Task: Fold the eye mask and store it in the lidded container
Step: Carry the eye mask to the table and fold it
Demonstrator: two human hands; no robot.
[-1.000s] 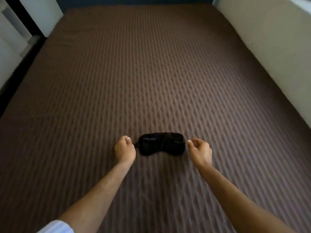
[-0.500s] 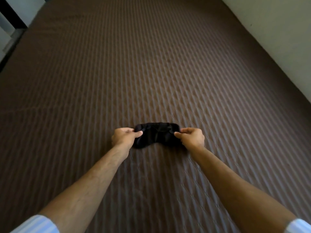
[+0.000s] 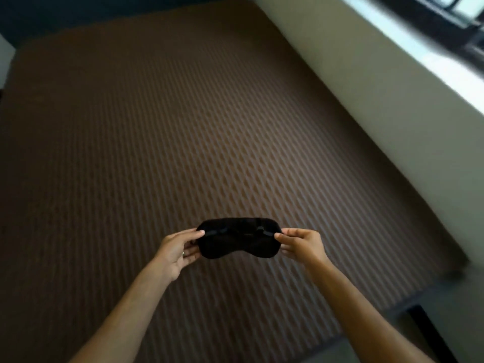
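Observation:
A black eye mask (image 3: 237, 238) is held up flat above the bed, stretched between both hands, with its strap running across the face I see. My left hand (image 3: 178, 248) pinches the mask's left end between thumb and fingers. At the right end, my right hand (image 3: 301, 244) pinches it the same way. No lidded container is in view.
A large bed with a brown striped cover (image 3: 183, 127) fills most of the view. A pale wall (image 3: 366, 82) runs along its right side under a bright window ledge (image 3: 432, 48). The bed's near right corner (image 3: 445, 273) meets a grey floor.
Both hands took hold of the mask's ends and lifted it off the bed cover. The view swung to the right, bringing in the wall and window.

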